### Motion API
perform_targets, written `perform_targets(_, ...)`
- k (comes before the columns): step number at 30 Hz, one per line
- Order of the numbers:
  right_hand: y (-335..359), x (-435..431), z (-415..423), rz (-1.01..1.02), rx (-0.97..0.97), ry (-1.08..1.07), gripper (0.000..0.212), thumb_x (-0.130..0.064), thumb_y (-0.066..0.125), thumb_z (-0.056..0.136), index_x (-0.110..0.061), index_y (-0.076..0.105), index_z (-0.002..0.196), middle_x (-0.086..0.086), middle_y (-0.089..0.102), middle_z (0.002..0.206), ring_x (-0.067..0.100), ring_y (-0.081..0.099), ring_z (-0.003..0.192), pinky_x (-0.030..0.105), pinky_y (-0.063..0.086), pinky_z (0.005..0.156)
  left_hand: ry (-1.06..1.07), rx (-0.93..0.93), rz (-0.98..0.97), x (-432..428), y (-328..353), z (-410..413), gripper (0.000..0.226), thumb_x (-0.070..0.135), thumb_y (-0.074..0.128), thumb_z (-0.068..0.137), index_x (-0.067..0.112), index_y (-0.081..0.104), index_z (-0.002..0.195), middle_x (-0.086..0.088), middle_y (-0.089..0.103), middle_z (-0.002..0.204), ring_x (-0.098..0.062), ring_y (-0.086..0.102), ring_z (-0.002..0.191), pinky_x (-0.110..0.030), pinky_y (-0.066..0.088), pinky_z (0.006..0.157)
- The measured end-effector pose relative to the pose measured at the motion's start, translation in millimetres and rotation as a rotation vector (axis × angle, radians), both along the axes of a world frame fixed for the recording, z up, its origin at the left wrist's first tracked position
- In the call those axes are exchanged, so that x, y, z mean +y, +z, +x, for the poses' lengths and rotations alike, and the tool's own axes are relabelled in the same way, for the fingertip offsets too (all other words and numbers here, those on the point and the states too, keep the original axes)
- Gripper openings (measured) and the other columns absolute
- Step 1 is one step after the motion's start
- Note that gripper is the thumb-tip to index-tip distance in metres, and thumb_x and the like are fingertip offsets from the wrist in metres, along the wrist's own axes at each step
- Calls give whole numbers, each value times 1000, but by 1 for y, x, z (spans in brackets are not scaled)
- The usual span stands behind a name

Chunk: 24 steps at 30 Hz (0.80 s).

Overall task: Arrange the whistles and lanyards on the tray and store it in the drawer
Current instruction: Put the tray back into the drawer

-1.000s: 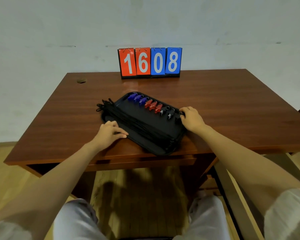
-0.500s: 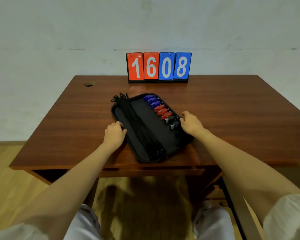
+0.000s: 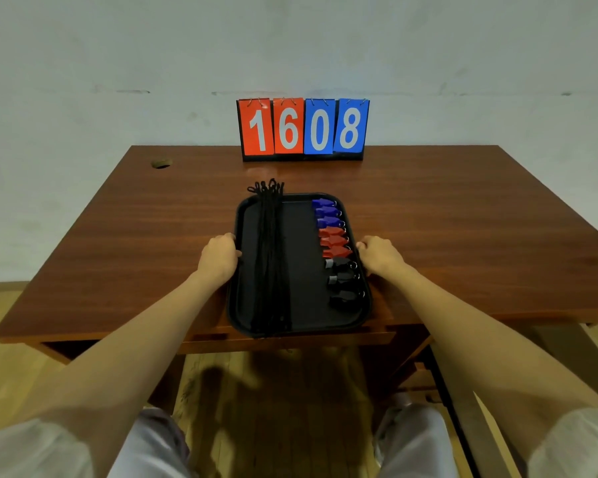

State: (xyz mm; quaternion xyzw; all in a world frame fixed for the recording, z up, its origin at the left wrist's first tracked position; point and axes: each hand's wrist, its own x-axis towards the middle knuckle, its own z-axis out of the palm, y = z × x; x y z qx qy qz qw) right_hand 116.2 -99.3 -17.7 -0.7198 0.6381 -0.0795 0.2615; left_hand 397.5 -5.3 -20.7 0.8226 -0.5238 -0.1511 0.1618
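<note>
Black tray [image 3: 301, 294], skewed a moment ago, now lies square on the table [image 3: 463, 236], pointing to 12 o'clock, lanyards [image 3: 271, 257] and whistles [image 3: 335, 246] aboard. Your left hand [image 3: 220, 258] and right hand [image 3: 380, 257] grip its 9 and 3 o'clock rims, fingers [image 3: 363, 244] curled.

glossy wood table [image 3: 463, 236], matt plastic tray [image 3: 304, 305]

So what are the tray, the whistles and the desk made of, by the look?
The tray: probably moulded plastic, matte black; it has a raised rim with rounded corners.
The whistles: likely plastic, smooth and slightly shiny in solid blue, red and black, with small metal-looking rings.
The desk: wood or wood veneer, reddish-brown, satin; streaky grain and soft reflections show.
</note>
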Motion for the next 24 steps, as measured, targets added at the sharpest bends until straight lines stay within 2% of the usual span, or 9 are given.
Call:
perform_targets(2, -1, -2, 1, 15, -41, -31, 35, -25, 38, 100, -5, 60, 118, 19, 63, 118, 34, 60, 101, 37, 48, 88, 1, 28, 19, 0, 3, 0, 38, 11, 56, 93, 0, 50, 129, -19, 60, 123, -35, 57, 112, -43, 49, 89)
perform_targets(5, -2, -3, 1, 49, -102, -77, 29, -22, 45, 99, -5, 61, 117, 18, 63, 117, 28, 57, 88, 38, 51, 86, 26, 123, 21, 2, 5, -1, 40, 12, 59, 91, -1, 51, 129, -20, 59, 125, -37, 55, 116, -45, 48, 96)
perform_targets(9, 0, -4, -10, 86, -114, -108, 25, -21, 53, 96, -3, 64, 110, 16, 65, 104, 27, 59, 80, 42, 55, 85, 62, 286, 58, 4, 8, -5, 38, 8, 64, 88, -6, 54, 122, -22, 64, 117, -36, 64, 100, -47, 54, 87)
perform_targets(12, 4, -1, -27, 111, -106, -137, 21, -19, 56, 95, -3, 67, 102, 17, 66, 103, 26, 60, 75, 39, 58, 78, 46, 398, 121, 9, 14, -20, 38, 1, 62, 87, -9, 53, 123, -19, 61, 118, -35, 63, 101, -42, 56, 85)
perform_targets(17, 10, 17, -68, 132, -127, -204, 24, -14, 53, 95, -5, 65, 113, 12, 65, 105, 24, 61, 79, 27, 50, 54, 1, 521, 161, 14, 15, -57, 37, 0, 63, 86, -6, 53, 122, -20, 61, 118, -29, 64, 84, -36, 56, 78)
perform_targets(21, 9, 44, -106, 108, -184, -246, 30, -12, 45, 95, -11, 61, 120, 9, 64, 115, 25, 63, 93, 33, 55, 71, -36, 530, 145, 18, 15, -92, 32, -1, 63, 86, -4, 57, 118, -18, 64, 112, -28, 64, 84, -36, 57, 76)
perform_targets(24, 7, 62, -134, 81, -190, -282, 31, -14, 44, 96, -11, 61, 122, 9, 64, 120, 25, 61, 99, 34, 50, 78, -80, 557, 147, 22, 15, -118, 32, -2, 62, 86, -5, 56, 117, -17, 64, 103, -26, 63, 85, -30, 57, 67)
